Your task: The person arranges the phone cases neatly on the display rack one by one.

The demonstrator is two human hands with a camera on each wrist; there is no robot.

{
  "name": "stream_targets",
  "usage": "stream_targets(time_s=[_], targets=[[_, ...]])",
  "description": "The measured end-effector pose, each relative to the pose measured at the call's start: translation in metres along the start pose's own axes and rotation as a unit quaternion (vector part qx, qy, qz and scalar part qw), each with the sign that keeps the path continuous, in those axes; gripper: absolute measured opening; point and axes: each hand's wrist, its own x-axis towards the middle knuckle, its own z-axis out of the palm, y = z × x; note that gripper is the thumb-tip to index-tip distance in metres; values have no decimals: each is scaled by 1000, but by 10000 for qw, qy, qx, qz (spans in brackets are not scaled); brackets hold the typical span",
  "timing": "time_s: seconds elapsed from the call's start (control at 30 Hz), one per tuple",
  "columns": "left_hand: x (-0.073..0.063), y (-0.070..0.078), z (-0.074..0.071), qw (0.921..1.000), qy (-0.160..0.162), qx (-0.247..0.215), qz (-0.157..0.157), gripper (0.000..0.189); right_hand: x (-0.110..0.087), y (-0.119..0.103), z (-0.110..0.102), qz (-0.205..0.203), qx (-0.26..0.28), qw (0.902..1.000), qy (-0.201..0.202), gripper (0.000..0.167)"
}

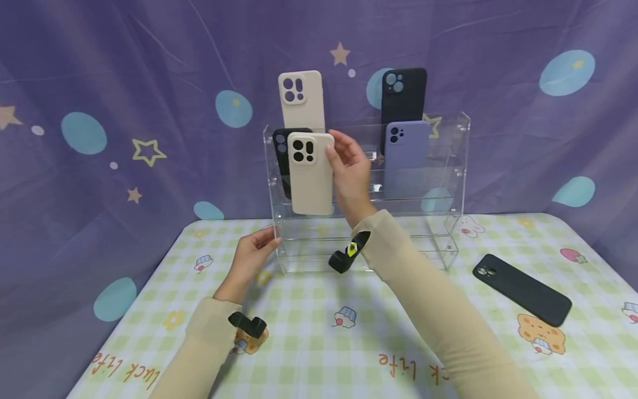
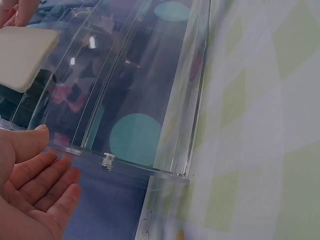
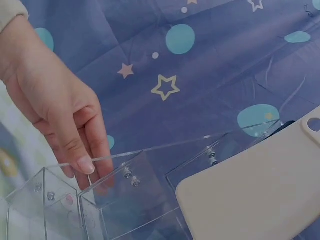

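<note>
My right hand (image 1: 351, 172) pinches a cream phone case (image 1: 312, 188) by its upper right edge, thumb in front. The case is upright before the left part of a clear acrylic stepped stand (image 1: 366, 219), overlapping a black case (image 1: 281, 160). By the stand's left side panel is my left hand (image 1: 251, 252), its thumb and fingertips at the panel edge and its fingers loosely extended. In the left wrist view, the cream case (image 2: 25, 55) shows its lower end. The right wrist view has it large (image 3: 255, 185), with the left hand (image 3: 62, 115) beyond it at the panel.
Another cream case (image 1: 304, 108) stands on the upper left tier. At the right, a black case (image 1: 405, 97) stands behind a lavender case (image 1: 406, 158). One more black case (image 1: 523, 288) lies on the checkered tablecloth (image 1: 309, 354). A purple curtain (image 1: 164, 66) hangs behind.
</note>
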Motion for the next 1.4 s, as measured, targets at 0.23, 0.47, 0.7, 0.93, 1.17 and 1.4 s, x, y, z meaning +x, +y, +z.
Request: stream_targets(time_s=[0.23,0.47,0.7,0.93,1.17,1.4], targets=[[-1,1,-2,10000,34,56,-40,36,-2,11,-1,181,-489,9986,14,30],[-1,1,0,10000,3,29,74,35,-16,18,-3,324,-789,9963,48,32],[0,1,2,10000,34,38,33,35,-26,26,-2,368,-735,9964,208,29],[0,1,2,9999,72,95,42,35,-32,35,-6,546,-649,9963,149,26],[0,0,1,9999,84,129,49,35,-35,41,-10,852,-734,9936,91,26],[-1,1,2,9998,77,203,-24,36,-38,44,-14,830,-795,9933,138,27]])
